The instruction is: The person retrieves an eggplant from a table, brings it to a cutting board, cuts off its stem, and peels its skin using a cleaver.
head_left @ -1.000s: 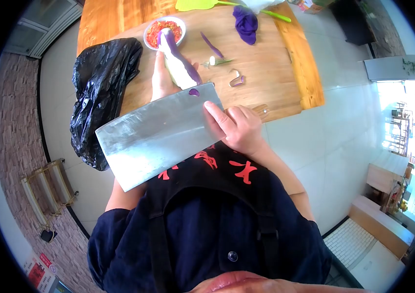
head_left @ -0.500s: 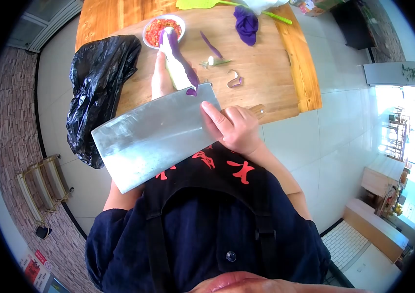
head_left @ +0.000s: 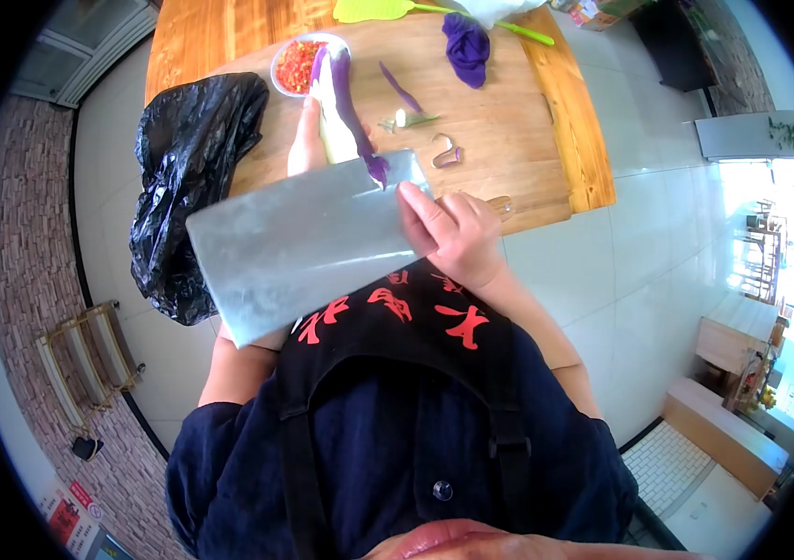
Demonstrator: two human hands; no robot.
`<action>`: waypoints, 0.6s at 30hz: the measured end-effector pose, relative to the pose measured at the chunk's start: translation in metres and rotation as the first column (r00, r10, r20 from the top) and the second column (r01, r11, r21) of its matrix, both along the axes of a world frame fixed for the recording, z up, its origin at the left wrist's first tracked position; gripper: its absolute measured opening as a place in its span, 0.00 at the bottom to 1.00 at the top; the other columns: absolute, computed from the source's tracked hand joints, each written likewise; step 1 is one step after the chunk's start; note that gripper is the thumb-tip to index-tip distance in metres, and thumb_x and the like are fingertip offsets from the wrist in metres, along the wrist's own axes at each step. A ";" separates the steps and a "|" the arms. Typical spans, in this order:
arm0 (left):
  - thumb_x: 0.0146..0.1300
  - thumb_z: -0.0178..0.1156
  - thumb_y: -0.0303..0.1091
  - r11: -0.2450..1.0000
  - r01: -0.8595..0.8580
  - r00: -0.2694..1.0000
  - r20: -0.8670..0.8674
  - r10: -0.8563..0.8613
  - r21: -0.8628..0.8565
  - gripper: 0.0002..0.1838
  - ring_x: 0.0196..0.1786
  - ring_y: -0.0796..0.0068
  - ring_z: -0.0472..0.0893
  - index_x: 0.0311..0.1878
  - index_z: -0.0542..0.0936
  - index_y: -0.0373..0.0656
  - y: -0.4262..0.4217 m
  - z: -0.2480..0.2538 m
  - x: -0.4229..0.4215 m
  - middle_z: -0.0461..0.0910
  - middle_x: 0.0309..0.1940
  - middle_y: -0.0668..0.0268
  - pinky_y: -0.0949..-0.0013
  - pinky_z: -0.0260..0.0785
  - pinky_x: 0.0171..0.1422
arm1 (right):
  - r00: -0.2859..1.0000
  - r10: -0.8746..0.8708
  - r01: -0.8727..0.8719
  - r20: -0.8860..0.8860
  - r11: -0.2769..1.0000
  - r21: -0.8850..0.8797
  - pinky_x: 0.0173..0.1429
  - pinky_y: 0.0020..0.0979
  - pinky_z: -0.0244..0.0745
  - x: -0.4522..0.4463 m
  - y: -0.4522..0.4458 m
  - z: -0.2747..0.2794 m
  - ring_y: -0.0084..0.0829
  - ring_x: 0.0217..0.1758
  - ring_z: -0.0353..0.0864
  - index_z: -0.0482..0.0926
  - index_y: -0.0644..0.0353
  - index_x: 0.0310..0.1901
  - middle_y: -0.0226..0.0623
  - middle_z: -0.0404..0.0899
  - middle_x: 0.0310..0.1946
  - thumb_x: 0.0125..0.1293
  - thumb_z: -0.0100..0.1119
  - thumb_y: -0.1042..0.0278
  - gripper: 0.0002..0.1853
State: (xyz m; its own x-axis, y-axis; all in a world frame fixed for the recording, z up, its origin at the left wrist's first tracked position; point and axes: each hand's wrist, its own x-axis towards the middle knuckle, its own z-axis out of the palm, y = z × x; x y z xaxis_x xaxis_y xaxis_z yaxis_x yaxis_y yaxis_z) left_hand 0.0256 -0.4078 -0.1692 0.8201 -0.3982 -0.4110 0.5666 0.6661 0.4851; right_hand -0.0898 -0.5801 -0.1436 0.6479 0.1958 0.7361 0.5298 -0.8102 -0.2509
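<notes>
A partly peeled eggplant (head_left: 337,131), white flesh beside a long purple strip, points away from me over the cutting board (head_left: 509,131). My left hand (head_left: 305,145) is closed around its left side; the blade hides part of that hand and forearm. My right hand (head_left: 462,233) grips a large cleaver (head_left: 303,238) near its handle, with the thumb against the blade. The cleaver's upper edge meets the near end of the eggplant. There, a curled flap of purple peel (head_left: 376,171) lies against the blade.
A bowl (head_left: 341,41) of chopped red chilies stands beyond the eggplant. A cut stem (head_left: 404,119), peel scraps (head_left: 448,155) and a purple bundle (head_left: 468,51) lie on the board. A black plastic bag (head_left: 187,168) hangs over the table's left edge. A green fly swatter (head_left: 369,9) lies behind.
The cleaver has shifted slightly right and its lower left corner has risen. The purple strip on the eggplant now sits further right, with more of its near end curling over the blade.
</notes>
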 end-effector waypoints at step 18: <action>0.69 0.41 0.61 0.991 -0.033 0.993 0.114 0.018 0.133 0.32 0.28 0.64 0.81 0.45 0.77 0.37 -0.004 0.006 -0.002 0.81 0.30 0.58 0.64 0.77 0.33 | 0.997 0.069 -0.071 -0.042 0.996 -0.054 0.18 0.26 0.57 -0.009 0.003 0.012 0.24 0.14 0.60 0.81 0.52 0.49 0.25 0.56 0.16 0.48 0.68 0.77 0.22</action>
State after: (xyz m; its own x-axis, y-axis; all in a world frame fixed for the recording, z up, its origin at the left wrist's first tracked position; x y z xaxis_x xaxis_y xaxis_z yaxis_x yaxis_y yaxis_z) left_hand 0.0240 -0.4114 -0.1634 0.8734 -0.3237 -0.3638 0.4868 0.6039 0.6312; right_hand -0.0991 -0.5772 -0.1316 0.6601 0.2817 0.6964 0.5760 -0.7848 -0.2285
